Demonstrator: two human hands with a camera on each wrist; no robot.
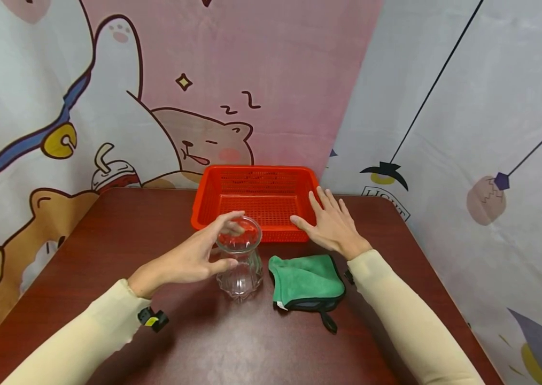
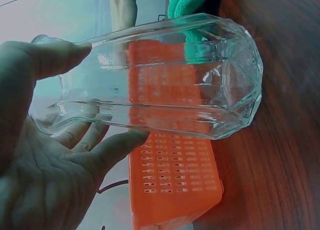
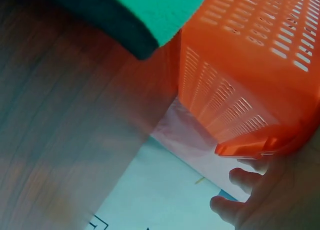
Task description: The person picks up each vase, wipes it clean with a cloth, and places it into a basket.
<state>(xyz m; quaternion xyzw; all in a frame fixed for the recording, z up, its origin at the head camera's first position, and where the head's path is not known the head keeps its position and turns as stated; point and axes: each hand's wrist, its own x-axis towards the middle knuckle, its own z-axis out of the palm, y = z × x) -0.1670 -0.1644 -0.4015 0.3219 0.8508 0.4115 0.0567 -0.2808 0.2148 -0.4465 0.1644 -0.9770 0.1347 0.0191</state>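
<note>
My left hand (image 1: 189, 260) is curled round the neck of the vase (image 1: 239, 256) at the centre of the head view — thumb on the near side, fingers (image 1: 232, 219) arched over the rim. In the left wrist view the vase (image 2: 170, 78) fills the frame, my thumb and fingers on either side of the glass, so I take it as gripped. Its base looks to sit on the table (image 1: 107, 224), not lifted.

My right hand (image 1: 331, 224), right of centre, lies flat with fingers spread on the near right rim of the basket (image 1: 256, 200) — pressing or steadying, not clasping. The basket holds nothing that I can see.

The cloth (image 1: 307, 280) lies folded just right of the vase, low in the frame, touched by neither hand. So I judge the work barely begun: vase grasped, cloth unused, basket unfilled.
</note>
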